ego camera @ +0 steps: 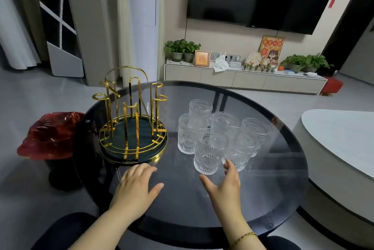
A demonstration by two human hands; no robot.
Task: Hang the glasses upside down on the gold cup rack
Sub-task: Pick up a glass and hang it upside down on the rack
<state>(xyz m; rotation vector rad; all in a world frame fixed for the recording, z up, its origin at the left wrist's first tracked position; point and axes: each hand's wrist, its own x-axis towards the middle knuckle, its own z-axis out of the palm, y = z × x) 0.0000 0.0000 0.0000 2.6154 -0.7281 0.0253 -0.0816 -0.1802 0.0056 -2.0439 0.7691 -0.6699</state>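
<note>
A gold cup rack (132, 116) with upright hooked arms stands on a dark round tray at the left of the round glass table (283, 179); no glass hangs on it. Several clear embossed glasses (220, 128) stand upright in a cluster to its right. The nearest glass (209, 152) is at the front of the cluster. My right hand (224, 187) is open just below that glass, fingers spread, not touching it. Palm down, my left hand (135, 187) rests flat on the table in front of the rack.
A dark bin with a red liner (51, 134) stands left of the table. A white low table (342, 140) sits to the right. A TV cabinet (242, 77) with plants lines the far wall.
</note>
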